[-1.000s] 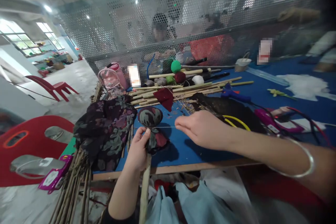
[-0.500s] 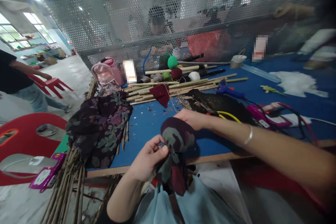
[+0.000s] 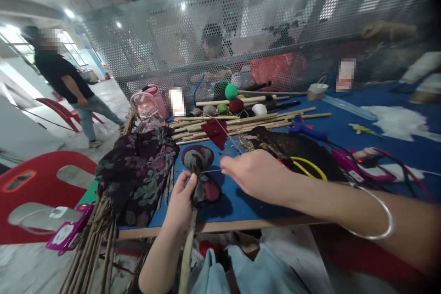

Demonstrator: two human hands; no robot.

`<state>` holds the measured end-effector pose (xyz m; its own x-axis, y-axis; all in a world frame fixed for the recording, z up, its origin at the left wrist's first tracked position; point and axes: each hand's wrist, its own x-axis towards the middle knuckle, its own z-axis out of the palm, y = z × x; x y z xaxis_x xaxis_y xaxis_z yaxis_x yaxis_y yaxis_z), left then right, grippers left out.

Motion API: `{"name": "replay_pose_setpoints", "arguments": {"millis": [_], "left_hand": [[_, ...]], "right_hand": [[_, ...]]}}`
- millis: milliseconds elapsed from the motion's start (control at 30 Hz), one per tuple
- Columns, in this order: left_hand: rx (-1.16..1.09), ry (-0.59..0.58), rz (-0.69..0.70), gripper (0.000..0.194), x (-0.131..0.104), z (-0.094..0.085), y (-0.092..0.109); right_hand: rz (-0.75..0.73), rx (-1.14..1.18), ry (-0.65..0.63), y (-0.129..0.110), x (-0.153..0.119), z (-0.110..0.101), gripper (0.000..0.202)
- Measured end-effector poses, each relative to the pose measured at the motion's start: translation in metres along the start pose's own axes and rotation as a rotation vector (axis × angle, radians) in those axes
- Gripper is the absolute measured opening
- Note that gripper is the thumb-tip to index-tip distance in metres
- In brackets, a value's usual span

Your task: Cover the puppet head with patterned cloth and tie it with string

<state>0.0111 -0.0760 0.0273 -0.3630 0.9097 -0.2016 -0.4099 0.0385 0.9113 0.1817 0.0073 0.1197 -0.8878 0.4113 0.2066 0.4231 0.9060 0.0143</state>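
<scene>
A bundle of dark floral cloth (image 3: pixel 199 158) stands over the blue table, rounded at the top and gathered at a narrow neck. My left hand (image 3: pixel 184 193) pinches it at that neck, thumb and fingers closed. A pale stick (image 3: pixel 188 248) extends down below the cloth. To the right, my right hand (image 3: pixel 251 174) is closed on a thin thread (image 3: pixel 211 171), which runs taut from the neck of the bundle. Thread also trails toward a dark red cloth piece (image 3: pixel 215 133) behind my hands.
Dark floral cloth (image 3: pixel 138 174) covers the table's left side, beside bundled twigs (image 3: pixel 93 239). Behind lie wooden sticks (image 3: pixel 248 121) and yarn balls (image 3: pixel 236 105). Right are yellow-handled pliers (image 3: pixel 310 165) and a purple device (image 3: pixel 358 165). A person (image 3: pixel 74 78) stands at far left.
The cloth bundle and my left hand have moved left and away from my body. My right hand has drawn away rightward from the bundle, with thread now stretched between them. The standing person shows more fully.
</scene>
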Motion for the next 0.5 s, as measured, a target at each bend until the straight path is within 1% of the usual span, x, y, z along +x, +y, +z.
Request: {"name": "replay_pose_setpoints", "arguments": {"millis": [67, 133, 200, 267, 367, 400, 433, 500], "left_hand": [[-0.071, -0.018, -0.008, 0.030, -0.004, 0.000, 0.000], [-0.123, -0.063, -0.033, 0.027, -0.009, 0.003, 0.001], [-0.157, -0.102, -0.042, 0.031, -0.014, 0.007, 0.003], [-0.148, -0.145, -0.039, 0.035, -0.019, 0.009, 0.005], [-0.065, -0.189, -0.066, 0.038, -0.023, 0.005, 0.008], [-0.041, -0.170, -0.068, 0.039, -0.025, 0.002, 0.008], [-0.025, -0.126, -0.058, 0.039, -0.026, -0.002, 0.008], [-0.021, 0.002, -0.016, 0.038, -0.028, -0.012, 0.007]], "right_hand": [[0.118, 0.137, 0.009, 0.014, -0.008, 0.016, 0.024], [0.185, 0.346, 0.010, 0.024, -0.011, 0.033, 0.024], [0.218, 0.574, 0.019, 0.028, -0.011, 0.048, 0.022], [0.250, 0.746, 0.032, 0.028, -0.012, 0.062, 0.019], [0.249, 0.867, 0.020, 0.027, -0.015, 0.074, 0.020], [0.215, 0.889, -0.003, 0.028, -0.015, 0.075, 0.022], [0.166, 0.896, -0.038, 0.031, -0.013, 0.076, 0.023], [0.071, 0.836, -0.101, 0.043, -0.004, 0.077, 0.024]]}}
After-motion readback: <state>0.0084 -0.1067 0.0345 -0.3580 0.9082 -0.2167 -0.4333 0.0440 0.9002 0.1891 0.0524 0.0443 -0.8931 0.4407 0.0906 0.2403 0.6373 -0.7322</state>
